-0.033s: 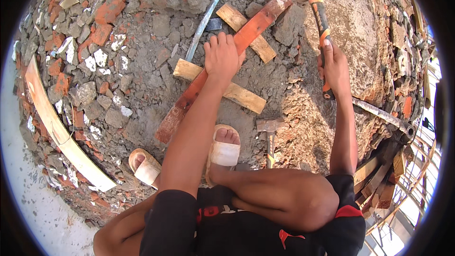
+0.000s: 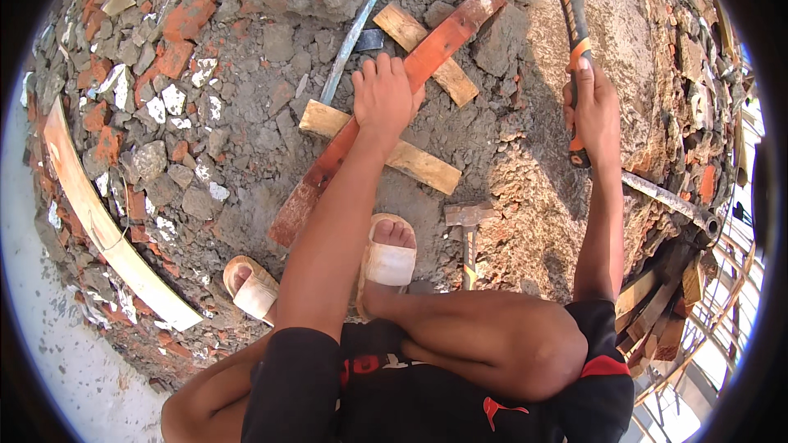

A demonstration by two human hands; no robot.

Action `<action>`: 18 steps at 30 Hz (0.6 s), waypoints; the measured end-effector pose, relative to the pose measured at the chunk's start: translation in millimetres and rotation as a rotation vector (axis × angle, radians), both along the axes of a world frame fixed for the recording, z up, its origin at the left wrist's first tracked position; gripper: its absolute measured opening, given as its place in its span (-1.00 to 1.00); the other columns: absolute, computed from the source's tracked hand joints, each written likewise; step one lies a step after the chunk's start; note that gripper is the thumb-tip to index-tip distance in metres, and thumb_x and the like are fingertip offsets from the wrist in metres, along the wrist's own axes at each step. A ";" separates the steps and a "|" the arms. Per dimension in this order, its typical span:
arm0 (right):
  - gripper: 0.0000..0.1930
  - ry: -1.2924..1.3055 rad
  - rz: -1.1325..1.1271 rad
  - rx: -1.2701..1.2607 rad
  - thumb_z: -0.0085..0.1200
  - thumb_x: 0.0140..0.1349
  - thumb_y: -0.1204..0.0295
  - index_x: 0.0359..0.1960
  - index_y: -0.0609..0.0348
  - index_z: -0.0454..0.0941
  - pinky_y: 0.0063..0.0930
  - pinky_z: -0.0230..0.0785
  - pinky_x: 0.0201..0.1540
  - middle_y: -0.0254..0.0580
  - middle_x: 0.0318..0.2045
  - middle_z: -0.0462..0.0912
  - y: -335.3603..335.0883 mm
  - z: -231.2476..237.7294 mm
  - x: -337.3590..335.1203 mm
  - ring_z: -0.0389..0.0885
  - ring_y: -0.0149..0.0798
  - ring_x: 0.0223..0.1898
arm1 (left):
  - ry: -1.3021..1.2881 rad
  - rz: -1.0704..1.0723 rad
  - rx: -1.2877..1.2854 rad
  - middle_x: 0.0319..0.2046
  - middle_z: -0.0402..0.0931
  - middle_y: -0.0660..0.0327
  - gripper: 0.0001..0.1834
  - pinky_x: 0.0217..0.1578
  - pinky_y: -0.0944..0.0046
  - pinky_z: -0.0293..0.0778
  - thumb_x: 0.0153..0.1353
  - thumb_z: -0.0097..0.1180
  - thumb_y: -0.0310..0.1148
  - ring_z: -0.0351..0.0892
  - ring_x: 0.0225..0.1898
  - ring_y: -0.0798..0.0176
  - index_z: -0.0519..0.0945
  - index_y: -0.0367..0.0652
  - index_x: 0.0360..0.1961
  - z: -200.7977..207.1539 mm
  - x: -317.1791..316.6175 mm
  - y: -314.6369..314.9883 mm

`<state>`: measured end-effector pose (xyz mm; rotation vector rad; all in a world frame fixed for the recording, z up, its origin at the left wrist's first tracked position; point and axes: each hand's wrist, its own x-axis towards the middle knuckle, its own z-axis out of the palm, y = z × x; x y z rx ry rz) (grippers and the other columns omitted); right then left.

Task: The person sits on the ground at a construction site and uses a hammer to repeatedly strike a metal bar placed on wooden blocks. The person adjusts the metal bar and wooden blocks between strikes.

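Clasped hammer [image 2: 575, 23] with fingers of right hand [image 2: 598, 111], far right. Grasped red plank [image 2: 450, 38], laid across two wood strips [image 2: 423, 166] left of hammer, with fingers of left hand [image 2: 384, 104].

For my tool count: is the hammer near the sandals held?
Not held: the hammer lies loose; left hand grips the red bar, right hand another hammer.

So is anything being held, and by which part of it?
The right grip holds a hammer by the lower part of its handle. The left grip lies across the middle of a red bar; whether it's clasped can't be told.
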<state>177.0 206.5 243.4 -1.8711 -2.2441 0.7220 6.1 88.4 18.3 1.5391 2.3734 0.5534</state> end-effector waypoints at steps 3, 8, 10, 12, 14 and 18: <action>-0.48 0.121 0.056 0.359 -0.24 0.57 -0.03 -0.26 0.21 0.51 -0.51 0.18 -0.59 -0.41 -0.68 0.40 13.7 42.9 -26.3 0.35 -0.52 -0.67 | 0.011 0.002 0.022 -0.17 0.46 0.21 -0.51 -0.07 0.06 0.35 0.08 0.38 0.02 0.45 -0.07 0.10 0.58 -0.13 -0.15 -1.6 -0.6 6.3; -0.53 -0.170 0.226 0.456 -0.19 0.58 0.03 -0.12 0.25 0.52 -0.38 0.33 -0.59 -0.20 -0.62 0.54 18.1 11.3 -32.8 0.51 -0.36 -0.64 | -0.010 0.002 -0.012 -0.15 0.46 0.21 -0.49 -0.05 0.07 0.34 0.09 0.36 0.04 0.46 -0.06 0.10 0.59 -0.13 -0.12 -0.8 -2.9 7.1; -0.45 -0.464 0.304 0.245 -0.23 0.56 -0.03 -0.14 0.29 0.55 -0.25 0.44 -0.50 0.01 -0.57 0.62 17.3 -50.9 4.3 0.59 -0.25 -0.59 | -0.021 -0.021 -0.033 -0.14 0.46 0.21 -0.49 -0.04 0.06 0.33 0.10 0.35 0.05 0.44 -0.05 0.11 0.59 -0.12 -0.12 5.3 5.3 9.2; -0.41 -0.643 0.328 0.104 -0.26 0.57 -0.05 -0.14 0.31 0.57 -0.25 0.46 -0.47 0.01 -0.57 0.62 31.7 -65.3 31.3 0.60 -0.27 -0.57 | 0.015 -0.006 -0.048 -0.12 0.44 0.21 -0.49 -0.02 0.04 0.32 0.14 0.33 0.08 0.42 -0.02 0.13 0.58 -0.11 -0.13 4.2 8.6 10.7; -0.42 -0.649 0.249 0.026 -0.25 0.57 -0.05 -0.15 0.30 0.57 -0.28 0.42 -0.48 -0.09 -0.61 0.56 43.1 -42.1 24.9 0.56 -0.32 -0.59 | -0.038 0.034 -0.066 -0.13 0.46 0.22 -0.51 -0.05 0.06 0.33 0.09 0.36 0.04 0.44 -0.03 0.11 0.59 -0.11 -0.13 -0.5 4.4 16.7; -0.46 -0.428 0.150 0.137 -0.22 0.58 -0.02 -0.20 0.26 0.55 -0.43 0.26 -0.55 -0.32 -0.68 0.40 21.5 13.1 -5.8 0.41 -0.44 -0.66 | -0.038 0.016 -0.031 -0.14 0.46 0.21 -0.52 -0.06 0.06 0.34 0.10 0.36 0.02 0.44 -0.04 0.10 0.59 -0.11 -0.14 -2.3 -2.6 8.4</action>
